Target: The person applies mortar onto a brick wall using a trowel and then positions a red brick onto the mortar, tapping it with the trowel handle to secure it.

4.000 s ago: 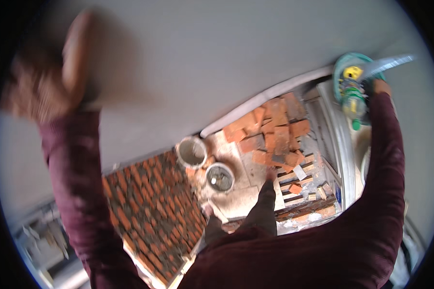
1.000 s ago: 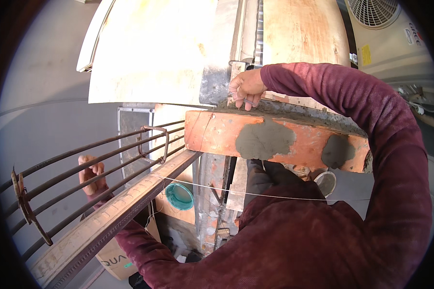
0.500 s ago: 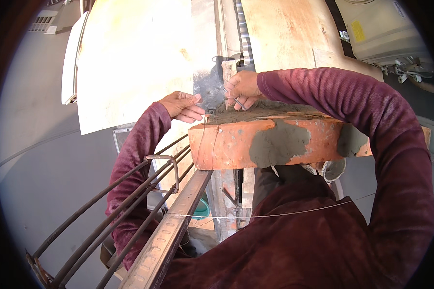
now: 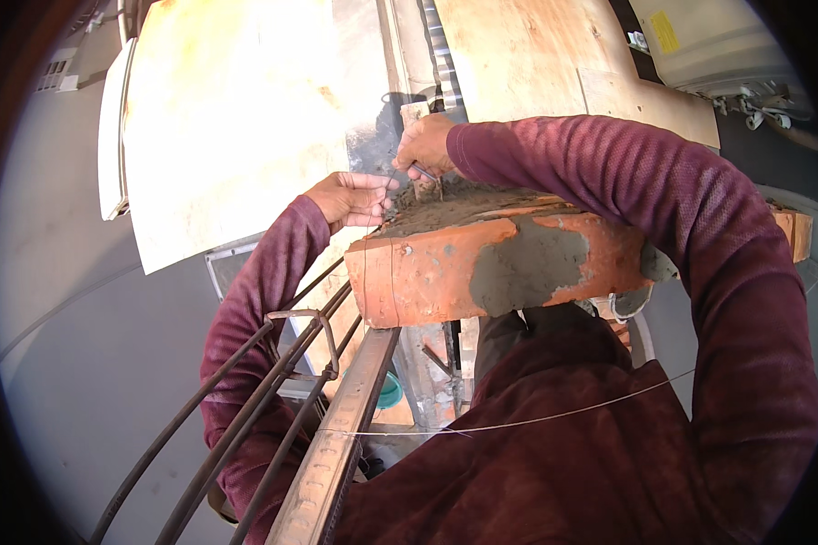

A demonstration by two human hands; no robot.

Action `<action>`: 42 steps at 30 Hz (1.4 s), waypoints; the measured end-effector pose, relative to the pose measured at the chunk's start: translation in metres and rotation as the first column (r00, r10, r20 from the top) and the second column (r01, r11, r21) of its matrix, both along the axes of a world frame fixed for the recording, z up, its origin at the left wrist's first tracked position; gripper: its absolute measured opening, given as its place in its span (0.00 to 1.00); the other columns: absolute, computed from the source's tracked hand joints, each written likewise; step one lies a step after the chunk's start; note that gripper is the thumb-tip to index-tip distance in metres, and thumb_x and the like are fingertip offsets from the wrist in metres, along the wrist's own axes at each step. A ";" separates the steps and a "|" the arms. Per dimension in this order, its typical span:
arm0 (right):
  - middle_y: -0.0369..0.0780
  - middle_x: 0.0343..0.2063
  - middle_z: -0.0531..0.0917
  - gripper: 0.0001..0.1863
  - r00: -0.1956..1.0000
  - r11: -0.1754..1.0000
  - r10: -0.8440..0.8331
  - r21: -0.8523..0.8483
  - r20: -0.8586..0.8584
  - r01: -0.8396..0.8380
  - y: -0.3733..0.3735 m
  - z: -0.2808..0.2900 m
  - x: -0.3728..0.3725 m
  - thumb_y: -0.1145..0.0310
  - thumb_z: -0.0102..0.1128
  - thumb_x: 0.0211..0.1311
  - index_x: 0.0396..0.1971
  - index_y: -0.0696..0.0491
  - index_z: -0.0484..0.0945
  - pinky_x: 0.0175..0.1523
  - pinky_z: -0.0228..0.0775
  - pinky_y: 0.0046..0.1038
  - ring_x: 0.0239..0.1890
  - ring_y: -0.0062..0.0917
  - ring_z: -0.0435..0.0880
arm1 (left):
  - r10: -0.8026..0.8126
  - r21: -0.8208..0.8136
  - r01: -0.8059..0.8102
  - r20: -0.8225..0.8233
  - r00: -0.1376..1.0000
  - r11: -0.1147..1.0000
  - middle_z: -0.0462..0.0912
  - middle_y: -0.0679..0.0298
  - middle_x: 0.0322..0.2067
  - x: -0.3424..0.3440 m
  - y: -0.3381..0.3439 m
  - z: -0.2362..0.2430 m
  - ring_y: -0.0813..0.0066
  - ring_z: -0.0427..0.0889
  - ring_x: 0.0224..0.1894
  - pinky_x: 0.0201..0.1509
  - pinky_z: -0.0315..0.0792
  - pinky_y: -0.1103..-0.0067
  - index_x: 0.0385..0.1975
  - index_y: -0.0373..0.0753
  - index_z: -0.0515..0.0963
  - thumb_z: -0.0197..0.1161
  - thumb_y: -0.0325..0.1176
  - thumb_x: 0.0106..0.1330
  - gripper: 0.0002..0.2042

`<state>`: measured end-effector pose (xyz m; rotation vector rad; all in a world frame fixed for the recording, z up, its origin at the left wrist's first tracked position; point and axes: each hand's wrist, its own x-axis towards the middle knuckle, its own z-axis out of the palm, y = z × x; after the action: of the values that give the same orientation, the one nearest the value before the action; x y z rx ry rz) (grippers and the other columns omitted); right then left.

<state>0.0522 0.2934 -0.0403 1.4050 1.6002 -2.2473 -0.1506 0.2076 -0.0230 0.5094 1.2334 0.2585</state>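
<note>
The left hand (image 4: 350, 198) has drawn nearer the right hand (image 4: 427, 145) at upper centre, bringing both together above mid-frame's orange brickwork (image 4: 427, 271); the right grip pinches a thin rod (image 4: 423, 171), the left's I cannot tell.

Label check: no readable text.
One yellow rectangular sticker (image 4: 664, 31) on the pale casing (image 4: 713, 45), upper right, near the top rim of the head view. Sits tilted, taller than wide; any print on it too small to make out. Long rail (image 4: 320, 463), lower centre, has a row of short oblong marks; can't read them as characters.
</note>
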 end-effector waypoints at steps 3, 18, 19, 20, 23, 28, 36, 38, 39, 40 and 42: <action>0.37 0.19 0.81 0.06 0.989 0.977 0.057 0.197 0.138 -0.084 -0.002 -0.004 -0.008 0.72 0.67 0.52 0.26 0.57 0.80 0.21 0.68 0.21 0.18 0.19 0.78 | 0.009 -0.024 -0.008 0.047 0.999 1.000 0.81 0.70 0.28 0.001 0.001 -0.003 0.84 0.82 0.30 0.40 0.83 0.83 0.53 0.33 0.75 0.63 0.27 0.64 0.17; 0.40 0.25 0.85 0.07 0.973 0.779 0.228 0.592 0.041 -0.207 0.000 -0.006 0.015 0.68 0.66 0.54 0.26 0.56 0.83 0.38 0.73 0.28 0.31 0.25 0.84 | 0.008 0.033 -0.008 -0.011 1.000 0.999 0.79 0.73 0.22 0.013 0.006 -0.005 0.88 0.78 0.23 0.33 0.81 0.87 0.45 0.34 0.79 0.61 0.30 0.67 0.10; 0.41 0.26 0.85 0.06 0.960 0.760 0.279 0.605 0.025 -0.237 0.001 0.001 0.018 0.69 0.65 0.56 0.27 0.56 0.83 0.39 0.74 0.29 0.33 0.26 0.84 | 0.020 0.035 -0.019 -0.010 1.000 0.999 0.79 0.73 0.22 0.013 0.006 -0.005 0.88 0.78 0.23 0.33 0.80 0.87 0.44 0.34 0.80 0.60 0.30 0.67 0.10; 0.42 0.28 0.85 0.06 0.953 0.710 0.304 0.669 -0.008 -0.221 0.001 -0.003 0.022 0.69 0.63 0.58 0.29 0.57 0.83 0.39 0.73 0.30 0.33 0.29 0.84 | 0.006 0.040 -0.006 0.003 1.000 0.999 0.79 0.73 0.23 0.014 0.007 -0.005 0.88 0.78 0.23 0.34 0.80 0.87 0.44 0.34 0.80 0.60 0.30 0.67 0.09; 0.46 0.30 0.84 0.07 0.918 0.586 0.392 0.784 -0.052 -0.206 0.003 -0.005 0.028 0.72 0.57 0.62 0.35 0.57 0.82 0.40 0.73 0.34 0.34 0.35 0.83 | -0.021 0.057 0.019 0.026 0.999 0.998 0.79 0.73 0.25 0.016 0.008 -0.002 0.88 0.78 0.25 0.35 0.80 0.87 0.45 0.34 0.79 0.60 0.28 0.67 0.09; 0.50 0.32 0.83 0.11 0.890 0.561 0.449 0.750 0.079 -0.350 0.000 0.014 0.023 0.74 0.53 0.61 0.43 0.57 0.79 0.43 0.73 0.38 0.37 0.41 0.83 | -0.019 0.107 0.012 0.064 0.998 0.994 0.79 0.73 0.29 0.011 0.006 -0.008 0.88 0.78 0.26 0.36 0.79 0.87 0.47 0.33 0.78 0.59 0.26 0.67 0.10; 0.46 0.33 0.80 0.10 0.937 0.424 0.349 0.890 0.014 -0.171 -0.003 -0.017 0.031 0.71 0.57 0.59 0.39 0.57 0.79 0.46 0.70 0.40 0.39 0.40 0.80 | -0.042 0.127 0.030 0.095 0.995 0.991 0.79 0.73 0.29 0.011 0.008 -0.011 0.88 0.78 0.27 0.40 0.81 0.86 0.44 0.37 0.78 0.58 0.28 0.69 0.08; 0.44 0.33 0.80 0.10 0.935 0.330 0.353 0.930 0.036 -0.160 -0.002 -0.018 0.032 0.70 0.60 0.57 0.38 0.56 0.79 0.45 0.71 0.39 0.39 0.39 0.80 | -0.042 0.131 0.028 0.107 0.993 0.991 0.78 0.74 0.29 0.011 0.008 -0.013 0.88 0.78 0.27 0.40 0.81 0.86 0.43 0.38 0.78 0.58 0.28 0.69 0.07; 0.43 0.33 0.79 0.10 0.932 0.274 0.359 0.950 0.044 -0.150 0.000 -0.019 0.032 0.70 0.62 0.56 0.37 0.56 0.80 0.44 0.71 0.38 0.38 0.38 0.80 | -0.045 0.139 0.027 0.124 0.991 0.990 0.78 0.74 0.29 0.009 0.009 -0.015 0.89 0.77 0.27 0.39 0.81 0.86 0.43 0.38 0.78 0.58 0.28 0.69 0.07; 0.42 0.33 0.79 0.10 0.930 0.217 0.364 0.966 0.052 -0.139 0.002 -0.020 0.032 0.70 0.63 0.54 0.37 0.55 0.80 0.44 0.72 0.37 0.38 0.37 0.80 | -0.047 0.147 0.027 0.141 0.989 0.989 0.78 0.74 0.29 0.009 0.009 -0.016 0.89 0.77 0.27 0.39 0.80 0.87 0.43 0.39 0.78 0.58 0.28 0.69 0.06; 0.39 0.35 0.79 0.08 0.924 0.199 0.382 0.976 0.011 -0.094 0.005 -0.023 0.030 0.69 0.63 0.55 0.35 0.54 0.79 0.44 0.73 0.36 0.40 0.35 0.80 | -0.037 0.132 0.014 0.176 0.984 0.991 0.78 0.74 0.29 0.009 0.009 -0.017 0.90 0.77 0.27 0.38 0.80 0.87 0.43 0.39 0.77 0.57 0.28 0.69 0.06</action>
<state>0.0825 0.2982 -0.0634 0.7129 3.3287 -1.0488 -0.1418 0.2163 -0.0403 0.6017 1.0398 0.3572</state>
